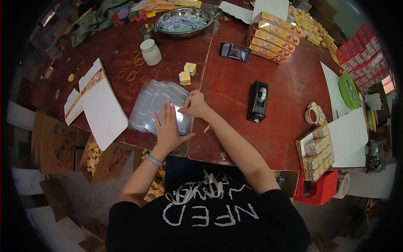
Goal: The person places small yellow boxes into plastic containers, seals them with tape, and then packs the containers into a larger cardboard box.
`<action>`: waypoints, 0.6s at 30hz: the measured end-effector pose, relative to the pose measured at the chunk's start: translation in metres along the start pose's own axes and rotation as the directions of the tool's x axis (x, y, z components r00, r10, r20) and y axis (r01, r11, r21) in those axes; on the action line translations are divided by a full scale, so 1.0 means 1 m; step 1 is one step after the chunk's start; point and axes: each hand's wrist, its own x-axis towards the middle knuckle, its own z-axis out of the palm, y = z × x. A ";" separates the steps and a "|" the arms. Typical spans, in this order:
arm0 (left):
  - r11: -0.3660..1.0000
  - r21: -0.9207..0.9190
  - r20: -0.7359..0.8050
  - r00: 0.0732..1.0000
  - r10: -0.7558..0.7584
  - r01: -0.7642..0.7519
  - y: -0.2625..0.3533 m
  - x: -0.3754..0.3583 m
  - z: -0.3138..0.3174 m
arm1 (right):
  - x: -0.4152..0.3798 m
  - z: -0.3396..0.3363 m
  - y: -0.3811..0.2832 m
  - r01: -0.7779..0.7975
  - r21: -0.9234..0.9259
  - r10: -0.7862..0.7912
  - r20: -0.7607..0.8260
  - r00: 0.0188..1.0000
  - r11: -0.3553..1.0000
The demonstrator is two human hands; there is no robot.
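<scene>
Several clear plastic sheets or sleeves [155,102] lie overlapping near the table's front edge, left of the middle. My left hand [168,125] rests on them with its fingers spread, a bracelet on the wrist. At the right edge of the stack, my right hand [194,105] has its fingers pinched together; what is between them, if anything, is too small to make out. Two small yellow and white boxes [184,78] stand just behind the sheets. A black tape dispenser [257,102] is to the right of my right hand.
Flat white cardboard [103,113] lies at left, beside rubber bands [131,75] and a white jar [150,52]. Behind are a metal bowl [184,32], a phone [234,52] and stacked orange boxes [275,38]. At right are a small cup [311,116] and a filled box [315,153].
</scene>
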 end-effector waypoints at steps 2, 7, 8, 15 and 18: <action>0.995 -0.093 -0.054 0.997 -0.050 0.045 0.004 0.001 -0.001 | -0.004 0.005 0.003 -0.014 0.150 0.010 0.026 1.000 0.989; 0.926 -0.290 0.017 0.969 -0.247 0.241 0.017 0.009 -0.027 | -0.046 -0.013 -0.007 0.066 0.409 -0.063 -0.020 0.998 0.910; 0.952 -0.255 -0.091 0.975 -0.201 0.173 0.025 0.013 -0.032 | -0.052 -0.016 -0.014 0.078 0.420 -0.052 -0.073 0.996 0.904; 0.925 -0.348 -0.188 0.956 -0.225 0.149 0.049 0.028 -0.033 | -0.074 -0.038 -0.038 0.198 0.412 -0.069 -0.308 0.949 0.889; 0.858 -0.486 -0.077 0.969 -0.233 0.168 0.053 0.030 -0.047 | -0.086 -0.050 -0.032 0.223 0.243 -0.124 -0.366 0.922 0.944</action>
